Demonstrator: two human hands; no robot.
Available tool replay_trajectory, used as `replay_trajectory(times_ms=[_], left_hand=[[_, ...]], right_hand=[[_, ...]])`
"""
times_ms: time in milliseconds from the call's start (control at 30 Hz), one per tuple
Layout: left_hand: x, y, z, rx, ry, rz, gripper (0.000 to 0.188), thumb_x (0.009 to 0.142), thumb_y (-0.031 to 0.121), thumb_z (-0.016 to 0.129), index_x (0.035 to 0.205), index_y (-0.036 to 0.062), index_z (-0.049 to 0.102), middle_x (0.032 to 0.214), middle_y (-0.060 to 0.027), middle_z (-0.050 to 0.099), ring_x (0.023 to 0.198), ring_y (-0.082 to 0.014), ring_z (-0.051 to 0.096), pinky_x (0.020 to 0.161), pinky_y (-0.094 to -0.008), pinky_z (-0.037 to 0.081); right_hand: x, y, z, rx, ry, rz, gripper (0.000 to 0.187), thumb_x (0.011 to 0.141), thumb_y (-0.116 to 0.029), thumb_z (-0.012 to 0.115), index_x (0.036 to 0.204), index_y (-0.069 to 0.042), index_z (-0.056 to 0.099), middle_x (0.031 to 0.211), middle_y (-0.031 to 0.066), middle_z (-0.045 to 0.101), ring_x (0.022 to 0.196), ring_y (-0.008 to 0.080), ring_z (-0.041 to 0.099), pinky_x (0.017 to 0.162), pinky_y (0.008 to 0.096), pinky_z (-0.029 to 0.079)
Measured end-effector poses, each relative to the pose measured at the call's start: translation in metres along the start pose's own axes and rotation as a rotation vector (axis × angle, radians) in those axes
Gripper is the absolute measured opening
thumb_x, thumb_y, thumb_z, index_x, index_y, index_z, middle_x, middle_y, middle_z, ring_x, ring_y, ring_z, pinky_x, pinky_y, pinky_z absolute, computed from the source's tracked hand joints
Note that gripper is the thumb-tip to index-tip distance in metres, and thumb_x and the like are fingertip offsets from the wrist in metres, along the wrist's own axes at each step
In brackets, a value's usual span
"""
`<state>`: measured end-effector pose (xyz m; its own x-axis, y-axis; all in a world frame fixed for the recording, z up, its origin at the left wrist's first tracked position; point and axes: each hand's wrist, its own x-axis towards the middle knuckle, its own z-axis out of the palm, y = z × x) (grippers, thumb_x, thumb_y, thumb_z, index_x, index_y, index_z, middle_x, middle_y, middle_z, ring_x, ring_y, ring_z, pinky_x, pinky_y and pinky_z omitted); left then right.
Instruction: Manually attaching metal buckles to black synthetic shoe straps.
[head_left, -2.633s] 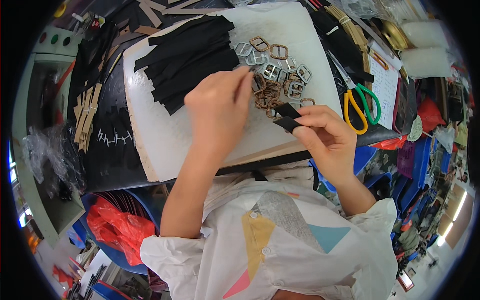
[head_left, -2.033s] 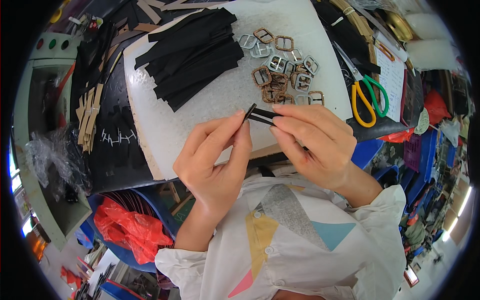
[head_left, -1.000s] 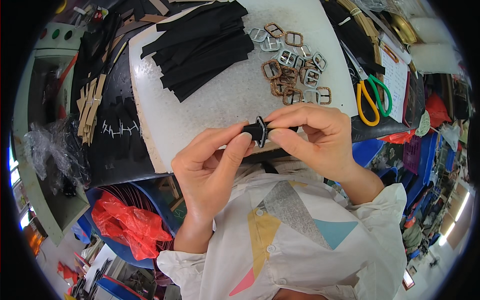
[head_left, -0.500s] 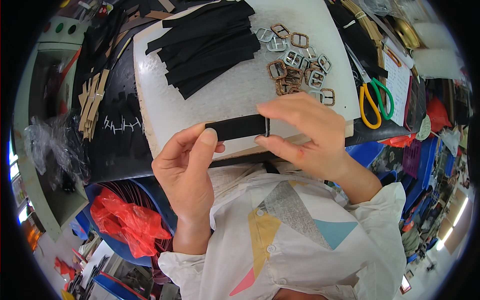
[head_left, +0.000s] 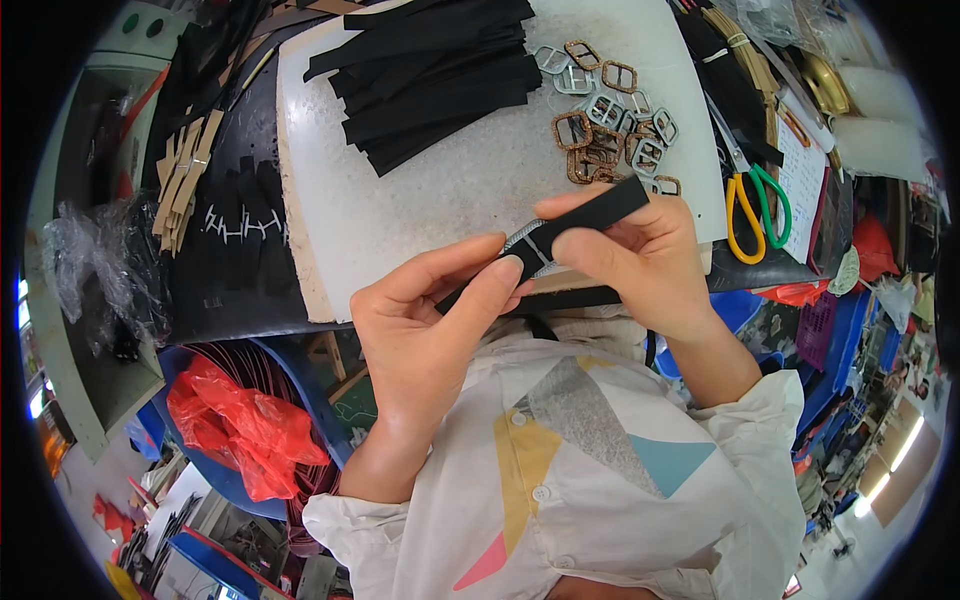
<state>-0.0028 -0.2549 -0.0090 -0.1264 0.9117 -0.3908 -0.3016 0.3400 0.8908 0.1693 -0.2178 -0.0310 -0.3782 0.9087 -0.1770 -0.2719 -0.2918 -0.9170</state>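
Observation:
Between my hands, over the near edge of the white board (head_left: 320,200), a black fabric strap (head_left: 612,208) runs slantwise through a silvery square buckle (head_left: 541,256). My left hand (head_left: 415,315) is closed, pinching the strap's lower left part beside the buckle between thumb and fingers. My right hand (head_left: 655,275) is closed on the strap just right of the buckle, its thumb on the front and fingers behind; a flat strap end sticks out past it. Fingers cover part of the buckle frame. Beyond the hands lie a pile of black straps (head_left: 440,75) and several silver and brown buckles (head_left: 604,110).
Scissors (head_left: 742,205) with yellow and green handles lie to the right beside a written sheet (head_left: 795,190). Tan strips (head_left: 185,185) and finished-looking black straps with silvery buckles (head_left: 245,225) are at left. A blue tub (head_left: 215,470) with a red plastic bag (head_left: 240,425) stands below the table.
The strap has tilted up to the right, and more of its length now shows beyond the buckle. My right hand has moved from the buckle's edges onto the strap; my left hand shifted right.

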Motion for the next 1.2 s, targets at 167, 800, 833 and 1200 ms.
replay_trajectory(times_ms=[167, 800, 833, 1200], left_hand=[[-0.001, -0.003, -0.003, 0.048, 0.046, 0.088, 0.021, 0.079, -0.005, 0.065, 0.1, -0.0103, 0.063, 0.086, -0.0179, 0.066, 0.071, -0.021, 0.067, 0.067, -0.0275, 0.057], [0.046, -0.009, -0.095, 0.566, 0.391, 0.634, 0.025, 0.083, 0.005, 0.066, 0.106, -0.0039, 0.064, 0.099, -0.0123, 0.066, 0.083, -0.0167, 0.063, 0.073, -0.027, 0.051], [0.04, 0.001, -0.071, 0.293, 0.251, 0.525, 0.026, 0.082, 0.002, 0.067, 0.107, -0.005, 0.063, 0.098, -0.0122, 0.065, 0.086, -0.0162, 0.063, 0.076, -0.0261, 0.05], [0.031, -0.002, -0.015, -0.325, 0.038, -0.069, 0.028, 0.081, 0.003, 0.068, 0.105, -0.0063, 0.059, 0.078, -0.0079, 0.066, 0.063, -0.0103, 0.062, 0.057, -0.021, 0.053]], right_hand=[[0.007, -0.008, 0.007, -0.132, 0.051, 0.083, 0.024, 0.083, -0.008, 0.069, 0.105, 0.001, 0.065, 0.091, 0.0072, 0.068, 0.078, 0.0099, 0.061, 0.071, 0.0236, 0.05], [0.105, -0.017, 0.035, -1.109, -0.131, -0.588, 0.016, 0.075, -0.009, 0.067, 0.091, -0.009, 0.069, 0.069, 0.0086, 0.062, 0.062, 0.0209, 0.061, 0.057, 0.0335, 0.047], [0.096, -0.026, 0.038, -1.0, -0.17, -0.412, 0.017, 0.076, -0.009, 0.066, 0.094, -0.009, 0.068, 0.068, 0.0077, 0.062, 0.061, 0.0183, 0.059, 0.056, 0.0318, 0.046], [0.013, -0.016, 0.006, -0.69, -0.338, -0.444, 0.038, 0.071, 0.008, 0.061, 0.101, -0.014, 0.07, 0.088, 0.0028, 0.064, 0.074, 0.0177, 0.056, 0.063, 0.0285, 0.046]])
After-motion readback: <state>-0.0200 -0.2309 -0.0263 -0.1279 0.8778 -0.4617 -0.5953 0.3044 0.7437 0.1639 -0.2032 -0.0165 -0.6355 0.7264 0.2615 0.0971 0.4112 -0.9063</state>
